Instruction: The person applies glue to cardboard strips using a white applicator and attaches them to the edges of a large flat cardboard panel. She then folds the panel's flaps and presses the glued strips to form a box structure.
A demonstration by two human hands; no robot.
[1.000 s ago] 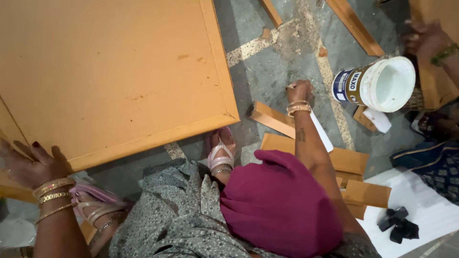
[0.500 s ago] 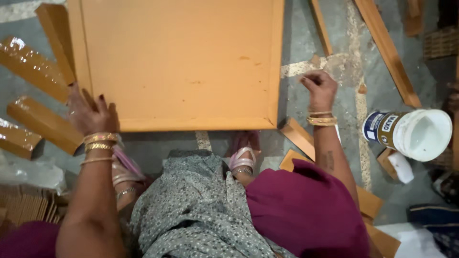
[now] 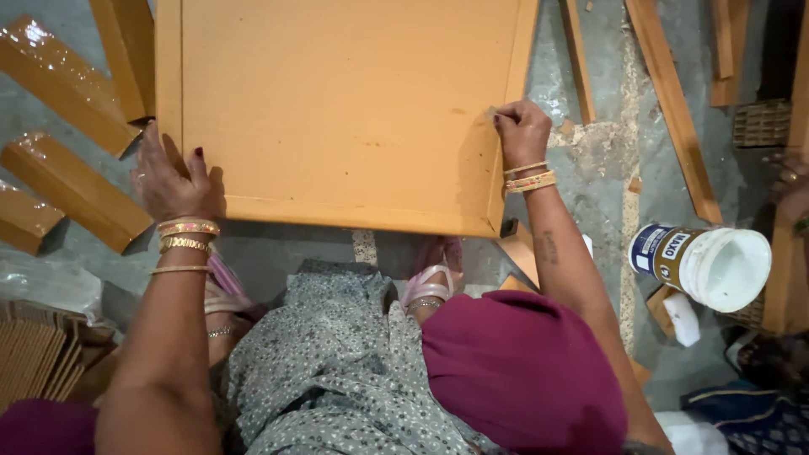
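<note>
A large orange wooden board (image 3: 337, 109) lies flat on the floor in front of my feet. My left hand (image 3: 173, 181) rests on its near left corner, fingers spread over the edge. At the board's right edge my right hand (image 3: 522, 131) has its fingers closed, pinching something small that I cannot make out against the surface. Both wrists carry gold bangles. My pink sandals (image 3: 430, 282) show just below the board.
Glossy wooden blocks (image 3: 76, 190) lie on the left. Long wooden strips (image 3: 670, 101) lie on the grey floor at the right. A white tub (image 3: 712, 265) lies on its side at the right. Another person's hand (image 3: 792, 190) shows at the right edge.
My view has shifted so the board sits more central. My right hand came down from the bare floor onto the board's right edge. My left hand stays at the left corner.
</note>
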